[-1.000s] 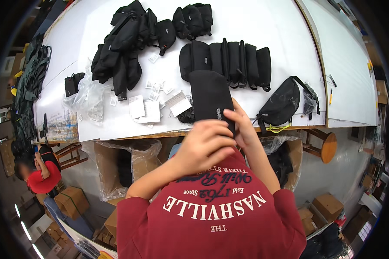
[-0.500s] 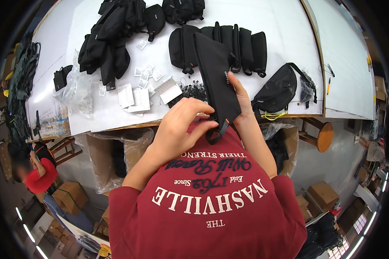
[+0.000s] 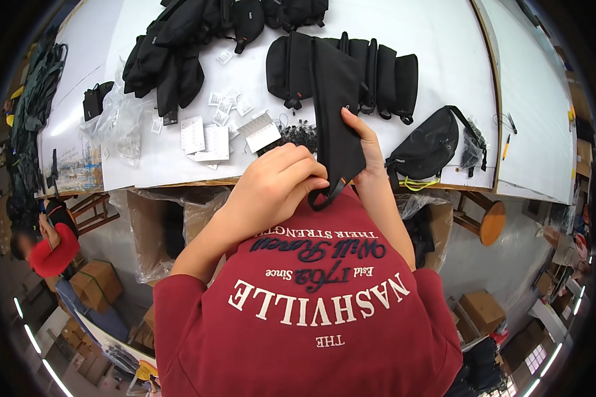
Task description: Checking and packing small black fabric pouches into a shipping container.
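Observation:
A flat black pouch bag stands tilted in front of my chest, with a short strap loop and a tiny orange tab at its lower end. My right hand grips the pouch from its right side, thumb lying on the front face. At the pouch's lower left edge my left hand is closed, thumb and fingertips pinched together by the strap loop. What exactly the left fingertips hold is mostly hidden. Just behind them lies a heap of small black strings on the white table.
More black pouches stand in a row behind; a pile of black bags lies far left. White tags, a clear plastic bag and a black waist bag lie around. Boxes and a stool stand below the edge.
The pouch has turned more upright and sunk slightly. My left hand has closed tighter at its lower edge. The view has shifted a little.

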The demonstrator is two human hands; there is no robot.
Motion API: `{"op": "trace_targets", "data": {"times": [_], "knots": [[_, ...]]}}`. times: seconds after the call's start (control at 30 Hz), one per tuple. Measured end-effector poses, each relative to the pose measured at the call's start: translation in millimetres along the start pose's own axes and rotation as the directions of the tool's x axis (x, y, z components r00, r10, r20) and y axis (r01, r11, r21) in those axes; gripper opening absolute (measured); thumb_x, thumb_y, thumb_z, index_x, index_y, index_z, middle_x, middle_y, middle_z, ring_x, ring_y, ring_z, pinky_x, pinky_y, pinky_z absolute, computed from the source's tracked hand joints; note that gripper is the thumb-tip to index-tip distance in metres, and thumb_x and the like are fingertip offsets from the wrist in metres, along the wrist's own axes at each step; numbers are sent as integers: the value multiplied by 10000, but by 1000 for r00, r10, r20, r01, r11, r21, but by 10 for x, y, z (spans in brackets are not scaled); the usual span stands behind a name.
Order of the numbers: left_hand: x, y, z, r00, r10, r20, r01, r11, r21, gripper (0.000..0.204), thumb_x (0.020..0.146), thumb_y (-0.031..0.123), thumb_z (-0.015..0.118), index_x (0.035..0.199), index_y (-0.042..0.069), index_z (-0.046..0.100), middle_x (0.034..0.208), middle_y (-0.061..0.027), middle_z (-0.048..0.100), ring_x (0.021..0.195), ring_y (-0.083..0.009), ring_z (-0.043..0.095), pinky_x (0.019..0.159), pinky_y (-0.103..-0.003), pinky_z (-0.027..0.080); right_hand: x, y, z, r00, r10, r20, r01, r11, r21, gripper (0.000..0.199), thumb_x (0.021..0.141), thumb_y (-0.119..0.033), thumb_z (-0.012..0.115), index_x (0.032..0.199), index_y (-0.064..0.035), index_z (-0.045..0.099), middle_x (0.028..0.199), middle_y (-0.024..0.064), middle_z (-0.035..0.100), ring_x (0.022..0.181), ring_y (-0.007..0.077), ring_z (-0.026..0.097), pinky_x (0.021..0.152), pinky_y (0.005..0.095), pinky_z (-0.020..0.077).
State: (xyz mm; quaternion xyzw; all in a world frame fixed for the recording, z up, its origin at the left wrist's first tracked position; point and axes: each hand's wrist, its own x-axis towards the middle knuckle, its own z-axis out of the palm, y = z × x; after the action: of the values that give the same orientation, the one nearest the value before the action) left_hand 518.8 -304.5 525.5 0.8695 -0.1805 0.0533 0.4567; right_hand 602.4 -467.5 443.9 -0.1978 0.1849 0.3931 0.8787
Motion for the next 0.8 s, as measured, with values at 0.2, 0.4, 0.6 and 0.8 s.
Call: {"op": "trace_targets", "data": {"times": [0.2, 0.4, 0.6, 0.8], "knots": [[265, -151, 107, 981, -178, 81, 195, 929, -314, 186, 836, 118, 674, 976, 15, 608, 858, -69, 608, 766, -154, 592, 695, -280, 470, -60, -259, -289, 998, -18, -62, 18, 1000, -3, 286, 864, -207, 655, 1057, 2, 621, 917, 110, 687, 780, 191, 682, 700, 302, 571], [1112, -844, 933, 997, 7, 79, -4, 999, -36, 201, 869, 151, 624, 1019, 17, 606, 972, -93, 627, 961, -239, 575, 857, -340, 446, -537, -1024, -1053, 870, -356, -341, 345, 934, -95, 322, 827, -300, 678, 1007, -34, 660, 879, 72, 693, 729, 181, 671, 628, 316, 557], [1805, -1261, 2260, 912, 300, 279, -387, 856, 343, 387, 886, 266, 588, 1223, 84, 536, 1392, -114, 437, 1316, -294, 375, 1094, -433, 277, -578, -1785, -1216, 735, -578, -356, 465, 810, -357, 370, 854, -234, 637, 1165, -47, 563, 1042, 84, 646, 877, 200, 658, 677, 319, 559], [1936, -1632, 2387, 916, 237, 325, -371, 809, 455, 429, 906, 283, 557, 1307, 140, 497, 1428, -75, 411, 1320, -283, 368, 1096, -441, 272, 174, -2171, -1497, 395, -912, -111, -5, 119, -993, 552, 824, -200, 665, 1323, -72, 468, 1076, 179, 653, 946, 268, 652, 805, 343, 508]]}}
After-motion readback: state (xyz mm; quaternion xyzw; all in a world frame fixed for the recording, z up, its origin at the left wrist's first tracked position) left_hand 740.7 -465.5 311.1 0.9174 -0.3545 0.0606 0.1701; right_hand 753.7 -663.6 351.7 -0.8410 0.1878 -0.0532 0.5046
